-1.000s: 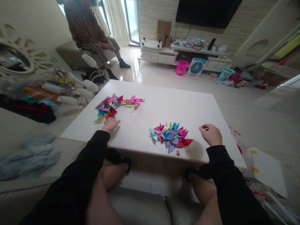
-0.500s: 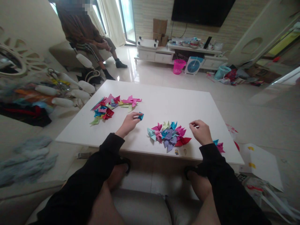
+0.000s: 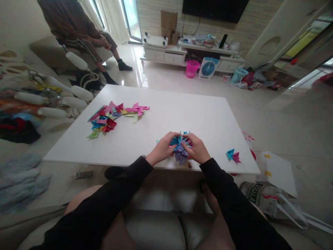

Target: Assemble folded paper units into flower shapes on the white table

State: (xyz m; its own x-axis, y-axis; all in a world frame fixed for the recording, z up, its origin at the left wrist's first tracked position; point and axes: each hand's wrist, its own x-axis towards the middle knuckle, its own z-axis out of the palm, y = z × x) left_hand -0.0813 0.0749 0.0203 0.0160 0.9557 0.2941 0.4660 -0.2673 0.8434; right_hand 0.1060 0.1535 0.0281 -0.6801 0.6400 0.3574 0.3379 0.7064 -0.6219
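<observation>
My left hand [image 3: 161, 150] and my right hand [image 3: 197, 150] meet over the near pile of folded paper pieces [image 3: 180, 155] at the front of the white table [image 3: 171, 111]. Between their fingertips sits a teal folded paper piece [image 3: 174, 141], pinched from both sides. Most of the near pile is hidden under my hands; purple and pink tips show below them. A second, looser pile of coloured folded pieces [image 3: 111, 116] lies at the table's left. Two joined pieces, teal and pink [image 3: 233, 155], rest near the right front corner.
Another person [image 3: 78, 31] sits on a seat at the far left. A cluttered rack with white rolls [image 3: 52, 97] stands beside the table's left edge. A pink bin [image 3: 191, 68], a fan [image 3: 208, 67] and a TV stand [image 3: 166, 57] line the far wall. Bags and paper [image 3: 273, 187] lie on the floor at right.
My left hand carried a teal piece from the left pile across to the near pile. My right hand came in from the right and met it. The view tilted down.
</observation>
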